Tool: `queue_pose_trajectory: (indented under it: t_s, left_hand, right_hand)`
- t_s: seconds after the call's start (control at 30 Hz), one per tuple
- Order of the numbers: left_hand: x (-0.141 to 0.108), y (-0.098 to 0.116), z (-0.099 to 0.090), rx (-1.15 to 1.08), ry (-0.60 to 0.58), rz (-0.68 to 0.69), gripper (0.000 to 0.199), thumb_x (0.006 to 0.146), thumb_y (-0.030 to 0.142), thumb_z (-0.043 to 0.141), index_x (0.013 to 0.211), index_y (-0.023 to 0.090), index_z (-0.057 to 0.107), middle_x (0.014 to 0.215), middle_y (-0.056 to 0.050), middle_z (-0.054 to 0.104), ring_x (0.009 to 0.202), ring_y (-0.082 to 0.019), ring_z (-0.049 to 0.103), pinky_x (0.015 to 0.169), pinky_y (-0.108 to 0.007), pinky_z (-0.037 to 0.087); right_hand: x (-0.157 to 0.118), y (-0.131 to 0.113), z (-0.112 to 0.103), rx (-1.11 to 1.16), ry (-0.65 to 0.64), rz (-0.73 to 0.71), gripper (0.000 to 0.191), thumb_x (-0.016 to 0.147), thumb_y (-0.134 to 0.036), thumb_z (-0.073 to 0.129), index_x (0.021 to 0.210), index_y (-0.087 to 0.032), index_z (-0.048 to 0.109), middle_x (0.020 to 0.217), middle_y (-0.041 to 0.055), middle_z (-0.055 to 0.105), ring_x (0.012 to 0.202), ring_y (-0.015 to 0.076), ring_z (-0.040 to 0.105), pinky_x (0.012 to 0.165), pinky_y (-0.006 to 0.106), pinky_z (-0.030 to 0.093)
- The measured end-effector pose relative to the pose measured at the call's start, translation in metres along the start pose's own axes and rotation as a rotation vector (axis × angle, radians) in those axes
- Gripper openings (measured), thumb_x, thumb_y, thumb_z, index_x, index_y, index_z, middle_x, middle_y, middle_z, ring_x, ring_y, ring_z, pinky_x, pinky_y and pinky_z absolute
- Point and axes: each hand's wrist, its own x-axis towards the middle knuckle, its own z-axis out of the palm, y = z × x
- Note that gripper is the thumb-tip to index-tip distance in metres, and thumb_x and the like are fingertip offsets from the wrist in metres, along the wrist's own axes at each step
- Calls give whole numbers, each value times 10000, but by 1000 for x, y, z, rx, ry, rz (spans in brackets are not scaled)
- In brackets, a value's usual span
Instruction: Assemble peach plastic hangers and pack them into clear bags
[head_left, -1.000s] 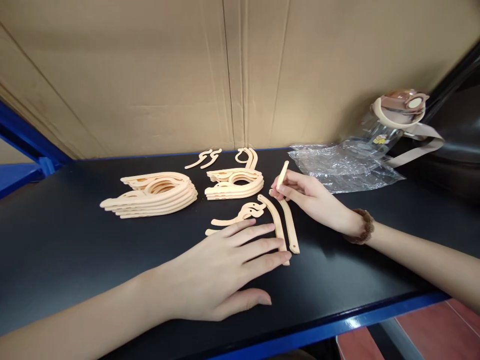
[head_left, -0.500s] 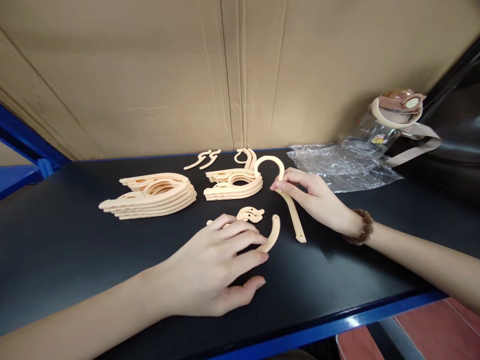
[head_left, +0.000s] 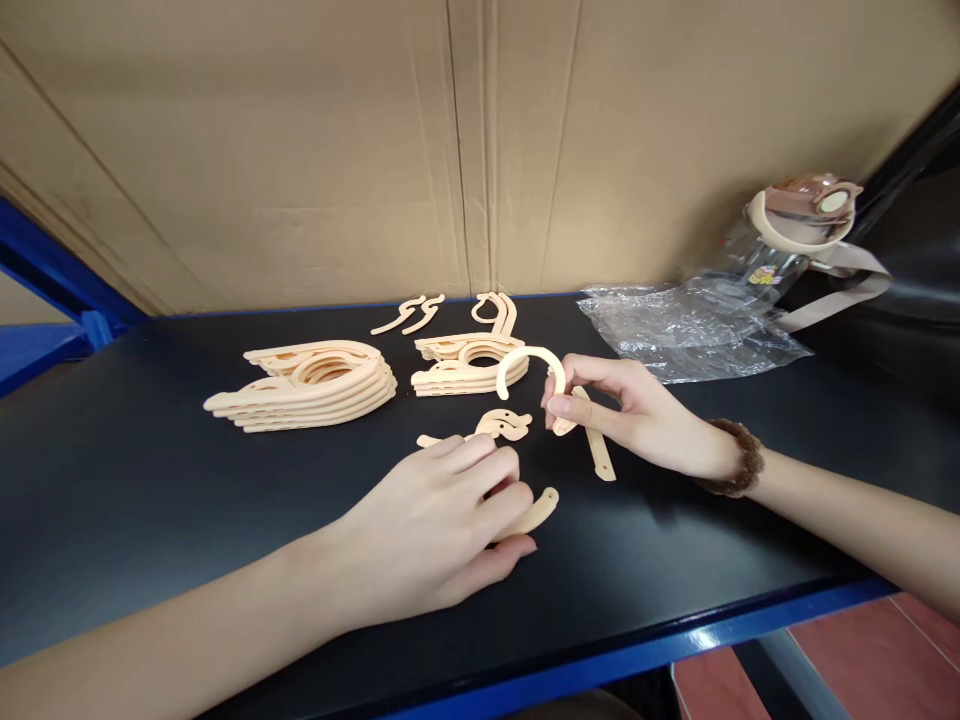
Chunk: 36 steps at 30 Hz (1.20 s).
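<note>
My right hand (head_left: 619,410) pinches a cream hook piece (head_left: 531,354) between thumb and fingers, its curve pointing left. A straight arm piece (head_left: 602,455) lies on the table just under that hand. My left hand (head_left: 457,520) has its fingers curled round a curved arm piece (head_left: 541,510), whose holed end sticks out to the right. Small S-shaped pieces (head_left: 506,425) rest beyond the left fingers, partly covered. Farther back sit two stacks of folded pieces, a bigger one on the left (head_left: 315,400) and a smaller one (head_left: 457,380) in the middle.
At the back of the black table (head_left: 187,530) lie two thin wavy pieces (head_left: 424,313) and some hook pieces (head_left: 504,312). Clear plastic bags (head_left: 697,335) and a strapped bottle (head_left: 780,240) stand back right, before a cardboard wall (head_left: 300,150).
The hook piece has come down and nearer in my right hand, apart from the straight piece. My left fingers have closed round the curved piece, which has turned and shifted nearer.
</note>
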Motion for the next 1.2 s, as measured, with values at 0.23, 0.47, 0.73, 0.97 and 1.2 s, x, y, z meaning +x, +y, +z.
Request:
queue_pose_trajectory:
  t_s: [0.23,0.47,0.73,0.97,1.2]
  left_hand:
    - [0,0,2,-68,68,-53,102,837,179,534,735,174,537,741,-18,559,669,-162,478,587,-284,382]
    - [0,-5,5,-34,163,-68,106,781,136,514,700,194,476,688,3,517,624,-144,454,566,-277,342]
    - [-1,-9,5,-47,202,-47,143,732,88,426,713,222,378,601,53,393,493,-123,336,458,-261,270]
    - [-7,-13,12,71,211,-7,222,934,197,406,725,206,480,563,68,452,426,-95,396,415,-263,282]
    - [-5,-14,7,136,189,51,273,1018,264,376,854,189,580,692,29,655,537,-112,590,475,-252,400]
  right_hand:
    - [1,0,-1,17,-44,18,206,895,-363,623,776,-197,650,785,3,648,738,149,602,691,291,467]
    - [0,-4,-2,284,-81,76,127,833,-274,704,877,-194,615,779,-16,685,727,131,656,681,267,518]
    - [1,0,-2,494,-162,179,188,812,-239,726,861,-187,552,840,4,722,765,130,696,710,271,559]
    - [1,1,-3,443,-187,174,169,869,-298,669,926,-189,554,830,18,722,802,159,701,764,316,546]
    - [-1,-8,-3,410,-247,181,170,889,-335,638,923,-191,553,873,26,718,829,168,694,766,319,538]
